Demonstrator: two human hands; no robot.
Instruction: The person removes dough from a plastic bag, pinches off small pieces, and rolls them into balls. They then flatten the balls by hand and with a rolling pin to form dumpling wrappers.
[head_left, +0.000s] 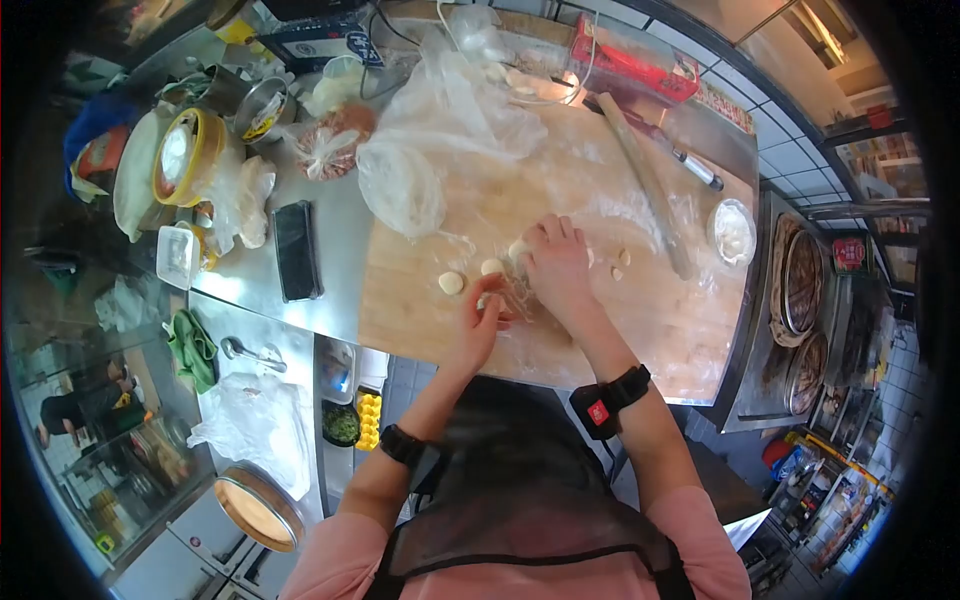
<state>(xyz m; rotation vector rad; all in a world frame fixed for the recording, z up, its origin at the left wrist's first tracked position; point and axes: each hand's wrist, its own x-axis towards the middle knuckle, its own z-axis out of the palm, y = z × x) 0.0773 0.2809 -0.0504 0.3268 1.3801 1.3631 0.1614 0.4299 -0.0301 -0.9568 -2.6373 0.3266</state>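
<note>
Several small dough pieces (451, 283) lie on the floured wooden board (410, 325), where the right hand (557, 262) bends palm-down at one of them and the left hand (485, 315) curls loosely nearer the front edge, though whether either grips anything I cannot tell.

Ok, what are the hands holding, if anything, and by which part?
Cannot tell for sure. The right hand is at a small piece of dough, but whether it grips it is unclear; the left hand is curled, hiding any hold.
</note>
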